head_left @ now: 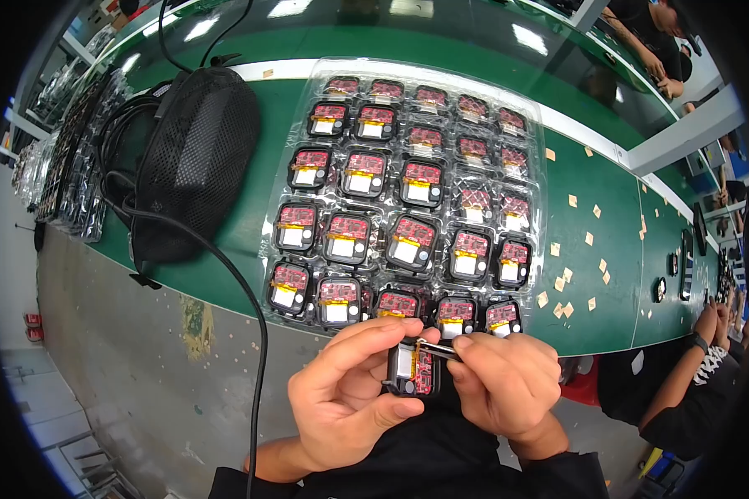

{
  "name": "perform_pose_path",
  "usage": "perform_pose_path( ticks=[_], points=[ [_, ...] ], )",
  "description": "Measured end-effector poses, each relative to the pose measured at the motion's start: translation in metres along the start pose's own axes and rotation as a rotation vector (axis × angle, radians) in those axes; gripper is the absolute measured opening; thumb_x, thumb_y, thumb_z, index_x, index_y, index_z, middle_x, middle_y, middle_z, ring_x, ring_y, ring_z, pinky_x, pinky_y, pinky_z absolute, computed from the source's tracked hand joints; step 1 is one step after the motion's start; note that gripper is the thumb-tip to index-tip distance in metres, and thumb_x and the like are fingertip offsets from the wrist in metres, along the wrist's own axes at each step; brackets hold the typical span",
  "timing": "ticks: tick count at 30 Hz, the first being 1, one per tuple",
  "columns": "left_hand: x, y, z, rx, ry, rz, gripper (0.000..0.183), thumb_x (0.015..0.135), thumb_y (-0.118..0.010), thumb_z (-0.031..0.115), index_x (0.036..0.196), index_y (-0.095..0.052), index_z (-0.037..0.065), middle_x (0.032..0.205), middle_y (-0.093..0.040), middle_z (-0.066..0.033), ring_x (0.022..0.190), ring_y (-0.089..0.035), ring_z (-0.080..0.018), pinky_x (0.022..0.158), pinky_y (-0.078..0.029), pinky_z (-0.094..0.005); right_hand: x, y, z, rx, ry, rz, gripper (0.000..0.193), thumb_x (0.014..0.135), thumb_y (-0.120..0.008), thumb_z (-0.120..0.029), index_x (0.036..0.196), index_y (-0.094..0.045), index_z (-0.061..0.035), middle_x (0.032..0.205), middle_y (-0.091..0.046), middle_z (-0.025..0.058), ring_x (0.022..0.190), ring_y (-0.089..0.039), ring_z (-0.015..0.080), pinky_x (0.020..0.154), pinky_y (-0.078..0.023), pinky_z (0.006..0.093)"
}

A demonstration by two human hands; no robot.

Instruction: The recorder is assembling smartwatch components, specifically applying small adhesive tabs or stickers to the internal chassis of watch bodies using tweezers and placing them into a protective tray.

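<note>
Black casing (408, 372) was gripped by its edges in the worker's left hand (341, 401), presumably keeping its face exposed; right hand (510, 384) pinched a slim metal tool (438, 350).

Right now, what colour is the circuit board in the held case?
Pinkish red; the circuit board shows best in the head view.

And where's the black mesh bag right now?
Upper left in the head view: the black mesh bag rests on the green table, left of the clear tray and farther out than the left hand.
</note>
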State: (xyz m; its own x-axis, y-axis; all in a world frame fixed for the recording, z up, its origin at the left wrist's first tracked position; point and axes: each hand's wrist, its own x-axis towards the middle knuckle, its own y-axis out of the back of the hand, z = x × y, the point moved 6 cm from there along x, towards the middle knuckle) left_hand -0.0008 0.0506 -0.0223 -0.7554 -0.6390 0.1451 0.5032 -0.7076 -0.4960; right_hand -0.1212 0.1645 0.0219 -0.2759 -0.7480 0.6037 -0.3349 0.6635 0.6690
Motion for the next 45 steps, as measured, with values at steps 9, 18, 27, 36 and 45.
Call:
perform_pose_path(
  ticks=[9, 18, 27, 36, 45],
  points=[
    [-0.002, -0.001, 0.001, -0.065, -0.023, -0.047, 0.063, 0.084, -0.079, -0.003, 0.138, -0.048, -0.012, 0.142, -0.050, -0.0263, 0.130, -0.056, -0.0400, 0.110, -0.049, -0.0475, 0.000, 0.000, -0.006, -0.056, 0.000, -0.046, 0.019, 0.088, -0.076, -0.008, 0.103, -0.069, 0.0012, 0.081, -0.073, 0.0130, 0.057, -0.065, 0.0204, 0.051, -0.049, 0.0296],
    [0.000, -0.002, 0.000, -0.099, -0.035, -0.048, 0.063, 0.084, -0.080, -0.002, 0.139, -0.050, -0.010, 0.140, -0.053, -0.0252, 0.127, -0.058, -0.0388, 0.110, -0.048, -0.0484, 0.001, -0.001, 0.005, 0.186, -0.105, -0.008, 0.020, 0.080, -0.081, -0.005, 0.096, -0.070, -0.0012, 0.082, -0.073, 0.0067, 0.061, -0.067, 0.0178, 0.048, -0.045, 0.0293],
    [-0.001, 0.001, -0.002, -0.074, -0.029, -0.051, 0.062, 0.084, -0.080, -0.002, 0.138, -0.051, -0.010, 0.140, -0.053, -0.0257, 0.127, -0.059, -0.0386, 0.109, -0.048, -0.0485, 0.003, -0.001, 0.004, 0.072, -0.090, -0.064, 0.020, 0.080, -0.082, -0.006, 0.097, -0.070, -0.0033, 0.081, -0.073, 0.0055, 0.062, -0.068, 0.0164, 0.051, -0.043, 0.0280],
    [-0.002, 0.000, -0.001, 0.079, 0.010, 0.033, 0.068, 0.081, -0.087, 0.024, 0.136, -0.055, 0.000, 0.128, -0.061, -0.0223, 0.113, -0.067, -0.0377, 0.099, -0.055, -0.0464, 0.003, -0.002, 0.009, 0.184, -0.120, -0.070, 0.020, 0.080, -0.081, -0.005, 0.096, -0.070, -0.0026, 0.080, -0.073, 0.0056, 0.063, -0.069, 0.0170, 0.049, -0.043, 0.0283],
    [-0.002, -0.004, -0.002, -0.093, -0.045, -0.043, 0.064, 0.084, -0.081, 0.001, 0.139, -0.050, -0.011, 0.140, -0.054, -0.0271, 0.125, -0.060, -0.0386, 0.107, -0.051, -0.0476, -0.002, -0.004, 0.002, 0.052, -0.057, -0.028, 0.018, 0.081, -0.080, -0.007, 0.096, -0.071, -0.0026, 0.079, -0.072, 0.0038, 0.057, -0.063, 0.0133, 0.048, -0.039, 0.0275]
  ],
)
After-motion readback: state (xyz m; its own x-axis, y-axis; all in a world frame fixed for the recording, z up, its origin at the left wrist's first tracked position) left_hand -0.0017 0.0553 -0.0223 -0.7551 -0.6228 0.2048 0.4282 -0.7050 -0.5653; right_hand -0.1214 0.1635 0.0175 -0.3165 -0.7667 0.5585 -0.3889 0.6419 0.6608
